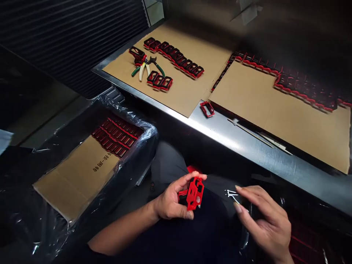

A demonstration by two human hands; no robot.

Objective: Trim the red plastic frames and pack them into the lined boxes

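Observation:
Over my lap, my left hand [176,200] is closed around a red and black plastic frame [195,194] with cut-out holes, its flat red face turned upward. A small bright spot shows near the frame's lower hole. To the right, my right hand [265,216] pinches a small white branched plastic piece [232,194] between thumb and forefinger. Its thin prongs point left, apart from the red frame. Ahead on the metal table edge lies a single red and black frame [207,109].
Green- and white-handled pliers [148,68] lie on cardboard [181,97] beside rows of frames [178,58]. A second cardboard sheet [288,121] lies right, with thin sticks [253,134] along its edge. At left, a plastic-lined box [132,117] holds more frames [118,135] and cardboard [74,176].

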